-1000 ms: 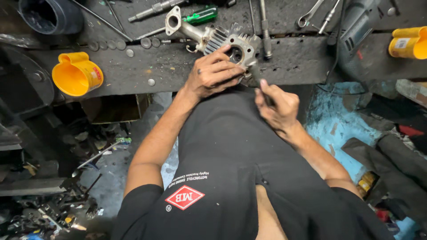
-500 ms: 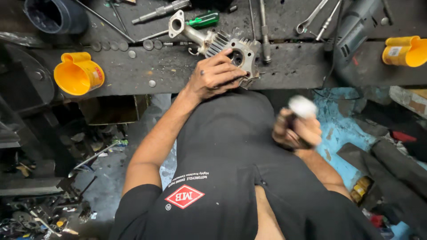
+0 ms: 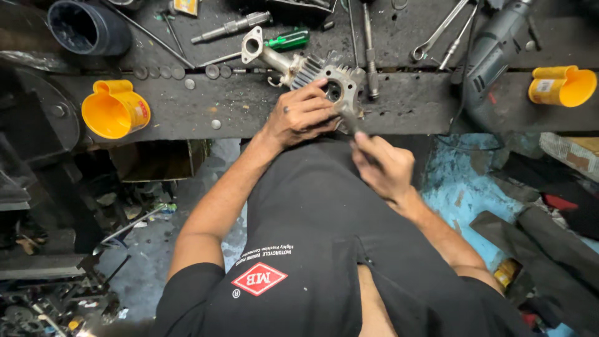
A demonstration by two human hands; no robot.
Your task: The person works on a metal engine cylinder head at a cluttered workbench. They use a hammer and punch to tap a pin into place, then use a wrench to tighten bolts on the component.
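The left hand (image 3: 299,115) rests on a finned metal engine part (image 3: 324,78) at the edge of the dark surface (image 3: 405,103), fingers wrapped around it. The right hand (image 3: 384,165) has its fingers pinched on a small tool (image 3: 349,120) touching the part. 2 yellow cups, one on the left (image 3: 115,109) and one on the right (image 3: 561,85) with a pale label, sit at either side.

A workbench (image 3: 249,106) runs across, beyond both hands. The left hand (image 3: 299,115) rests on an engine part (image 3: 324,81) at the bench's near edge. The right hand (image 3: 384,165) is just right of it and nearer the body, touching the part's lower edge. A screwdriver (image 3: 284,39) lies beyond the left hand. One cup (image 3: 115,109) sits far left, another cup (image 3: 558,84) far right. A drill (image 3: 493,47) and wrenches (image 3: 440,31) lie beyond the right hand.
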